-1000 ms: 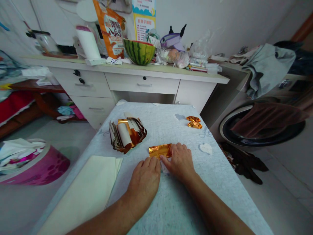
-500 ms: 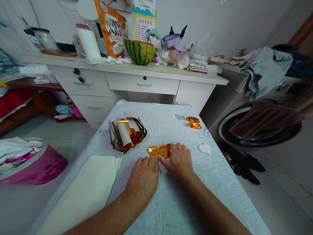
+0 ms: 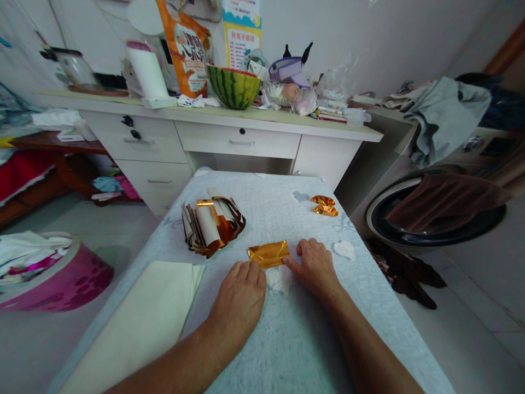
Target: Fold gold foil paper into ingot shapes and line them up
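A small rectangle of folded gold foil paper (image 3: pixel 269 255) lies flat on the cloth-covered table. My left hand (image 3: pixel 241 293) is closed at its near left corner, with the fingers together and the tips hidden. To the right, my right hand (image 3: pixel 315 267) has its thumb stretched out to the foil's right end, while its other fingers stay off the foil, apart from the thumb. Two folded gold foil pieces (image 3: pixel 325 206) sit farther back on the right. Behind my left hand is a bundle of curled foil-backed paper sheets (image 3: pixel 211 227), gold and pale.
A stack of pale paper (image 3: pixel 135 323) lies along the table's left side. A pink basket (image 3: pixel 74 279) stands on the floor at left. Beyond the table is a white cabinet (image 3: pixel 241 137) with a cut watermelon (image 3: pixel 233 87) on top. A washing machine (image 3: pixel 435 213) is at right.
My right hand has slid right, off the foil's right half, uncovering it; only the thumb stays at its edge. My left hand has barely moved.
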Motion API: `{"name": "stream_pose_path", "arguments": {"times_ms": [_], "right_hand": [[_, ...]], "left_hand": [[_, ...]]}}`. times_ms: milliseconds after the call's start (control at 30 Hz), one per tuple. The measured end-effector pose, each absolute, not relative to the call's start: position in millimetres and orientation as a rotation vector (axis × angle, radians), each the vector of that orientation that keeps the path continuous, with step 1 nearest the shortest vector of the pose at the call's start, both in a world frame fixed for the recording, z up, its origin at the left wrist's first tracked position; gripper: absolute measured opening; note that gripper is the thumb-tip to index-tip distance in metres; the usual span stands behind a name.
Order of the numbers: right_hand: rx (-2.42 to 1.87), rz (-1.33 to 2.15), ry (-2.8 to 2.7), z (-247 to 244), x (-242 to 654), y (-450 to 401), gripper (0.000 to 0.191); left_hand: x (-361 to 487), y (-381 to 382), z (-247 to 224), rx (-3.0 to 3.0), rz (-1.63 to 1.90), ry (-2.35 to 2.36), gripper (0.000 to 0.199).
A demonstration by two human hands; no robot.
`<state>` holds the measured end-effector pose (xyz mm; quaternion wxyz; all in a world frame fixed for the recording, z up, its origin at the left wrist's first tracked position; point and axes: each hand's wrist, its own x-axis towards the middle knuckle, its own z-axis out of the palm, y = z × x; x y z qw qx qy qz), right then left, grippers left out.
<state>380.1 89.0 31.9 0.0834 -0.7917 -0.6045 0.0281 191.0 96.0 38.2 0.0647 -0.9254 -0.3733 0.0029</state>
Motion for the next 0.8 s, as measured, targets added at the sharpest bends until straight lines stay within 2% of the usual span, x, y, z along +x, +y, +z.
{"name": "stream_pose_path", "arguments": {"times_ms": [300,467,633,800], "right_hand": [[-2.312,0.161,-1.815,30,390,92,0.024],[-2.14,0.216,-1.793,31,390,95,0.006],[-1.766,0.261,-1.978,36,374,90,0.014],[-1.777,0.292,-2.045,34,370,89,0.024]], "left_hand": [[192,92,33,-2.79,-0.032,-1.157,0.034],[192,96,37,-2.813,-0.022,-1.179,0.027],[192,103,40,-2.872,-0.148,-1.295,0.022],[192,110,38,-2.918,-0.245,-1.353,0.02]]}}
